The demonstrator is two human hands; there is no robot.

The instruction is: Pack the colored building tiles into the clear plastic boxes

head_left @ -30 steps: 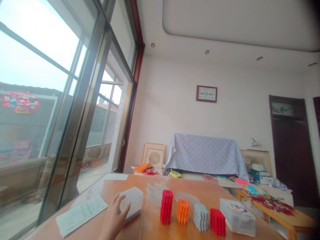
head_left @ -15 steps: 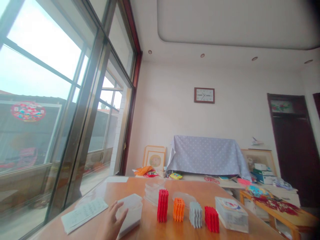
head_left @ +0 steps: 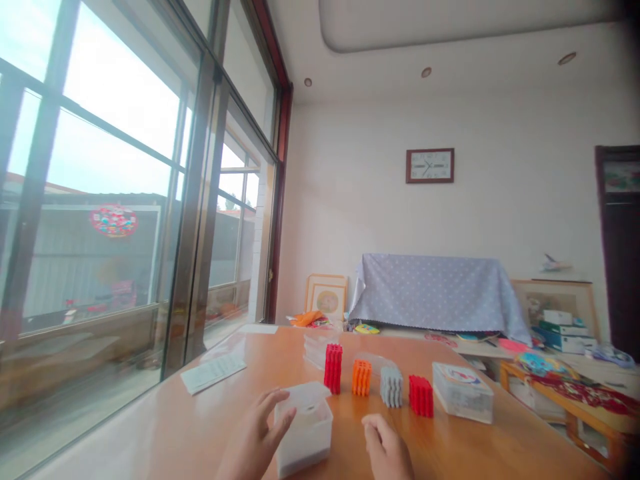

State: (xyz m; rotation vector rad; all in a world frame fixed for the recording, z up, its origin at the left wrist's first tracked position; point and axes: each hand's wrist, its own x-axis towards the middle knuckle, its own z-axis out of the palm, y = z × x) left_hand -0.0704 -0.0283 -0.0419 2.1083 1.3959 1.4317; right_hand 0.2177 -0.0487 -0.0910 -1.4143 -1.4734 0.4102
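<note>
Your left hand [head_left: 260,430] is at the left side of the white box [head_left: 305,448], thumb and fingers wide; your right hand [head_left: 387,450] is curled narrow, cannot tell if holding anything. Box stands on table [head_left: 185,440] between your hands

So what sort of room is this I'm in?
Most likely a living room in a home. A wall clock hangs opposite you, a spotted cloth is draped over something wide below it, and a framed picture stands to the cloth's left.
</note>
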